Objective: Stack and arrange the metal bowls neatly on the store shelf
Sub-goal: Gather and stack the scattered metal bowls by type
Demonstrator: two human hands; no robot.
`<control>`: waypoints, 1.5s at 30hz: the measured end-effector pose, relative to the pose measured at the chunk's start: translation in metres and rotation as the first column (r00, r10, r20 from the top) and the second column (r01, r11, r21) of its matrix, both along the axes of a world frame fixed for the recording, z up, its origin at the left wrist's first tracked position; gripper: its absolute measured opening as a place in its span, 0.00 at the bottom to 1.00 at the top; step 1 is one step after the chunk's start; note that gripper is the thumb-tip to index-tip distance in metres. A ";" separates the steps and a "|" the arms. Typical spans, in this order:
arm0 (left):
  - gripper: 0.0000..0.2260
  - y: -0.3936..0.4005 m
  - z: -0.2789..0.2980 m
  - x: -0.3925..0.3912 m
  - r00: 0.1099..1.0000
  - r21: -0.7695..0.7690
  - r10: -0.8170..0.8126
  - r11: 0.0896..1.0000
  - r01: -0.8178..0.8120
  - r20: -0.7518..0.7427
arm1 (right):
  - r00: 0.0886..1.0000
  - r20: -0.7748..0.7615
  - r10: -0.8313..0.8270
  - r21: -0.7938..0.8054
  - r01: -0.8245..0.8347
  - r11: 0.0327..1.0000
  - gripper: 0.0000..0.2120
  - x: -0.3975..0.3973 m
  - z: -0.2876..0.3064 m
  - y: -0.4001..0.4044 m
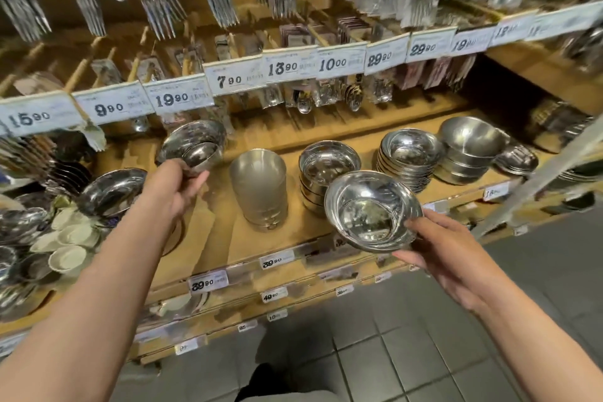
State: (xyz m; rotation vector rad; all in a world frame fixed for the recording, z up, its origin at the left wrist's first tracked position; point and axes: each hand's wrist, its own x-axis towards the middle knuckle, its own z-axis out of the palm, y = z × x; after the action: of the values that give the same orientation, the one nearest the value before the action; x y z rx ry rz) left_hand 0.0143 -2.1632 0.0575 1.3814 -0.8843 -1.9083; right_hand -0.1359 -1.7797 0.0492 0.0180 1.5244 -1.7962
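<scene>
The right hand (447, 258) pinches a wide bowl (372, 210) by its rim, just in front of the short bowl stack (328, 170) on the shelf (208, 238). The left hand (176, 188) grips a smaller bowl (192, 145), raised well left of that stack; the right hand is nearer it

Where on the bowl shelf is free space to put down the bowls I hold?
Bare wood shows between the left hand and the metal cups, and in front of the cups toward the shelf edge. From the straight-sided bowl stack rightward, stacks stand close together. The far left is crowded.
</scene>
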 end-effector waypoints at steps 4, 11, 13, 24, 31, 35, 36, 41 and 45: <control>0.08 0.024 0.020 0.017 1.000 0.003 -0.021 1.000 0.021 -0.017 | 1.000 -0.019 0.008 0.053 -0.007 0.999 0.08 -0.007 0.008 0.015; 0.12 0.102 0.049 0.019 0.988 0.010 -0.149 0.989 0.150 -0.044 | 1.000 -0.022 0.008 0.098 -0.005 0.995 0.09 -0.037 0.006 0.067; 0.12 0.128 0.049 0.011 0.974 0.030 -0.222 0.974 0.224 -0.051 | 1.000 -0.017 -0.007 0.116 0.009 0.993 0.13 -0.050 0.007 0.081; 0.06 0.207 0.030 -0.068 0.911 0.115 -0.393 0.906 0.407 -0.127 | 0.981 -0.111 -0.162 0.127 0.176 0.976 0.04 -0.114 0.022 0.108; 0.16 0.204 0.022 -0.133 0.834 0.129 -0.545 0.824 0.551 -0.083 | 0.980 -0.131 -0.148 0.163 0.169 0.972 0.06 -0.168 0.013 0.091; 0.31 0.194 0.023 -0.177 0.815 0.154 -0.577 0.801 0.578 -0.060 | 0.982 -0.158 -0.099 0.205 0.131 0.970 0.10 -0.203 0.010 0.081; 0.31 0.192 0.025 -0.187 0.814 0.158 -0.579 0.800 0.579 -0.049 | 0.982 -0.167 -0.086 0.214 0.121 0.969 0.10 -0.213 0.011 0.079; 0.19 0.189 0.028 -0.232 0.800 0.172 -0.600 0.790 0.589 0.015 | 0.979 -0.199 -0.049 0.230 0.096 0.969 0.10 -0.266 0.016 0.074; 0.07 0.196 0.014 -0.258 0.853 0.126 -0.519 0.851 0.510 0.057 | 0.983 -0.185 0.005 0.189 0.030 0.982 0.10 -0.313 0.018 0.065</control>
State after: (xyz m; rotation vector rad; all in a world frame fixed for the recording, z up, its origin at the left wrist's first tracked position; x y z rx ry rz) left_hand -0.2437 -1.9669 0.0714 1.3959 -1.3216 -2.3318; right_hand -0.4486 -1.7145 0.0673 -0.0472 1.8285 -1.6932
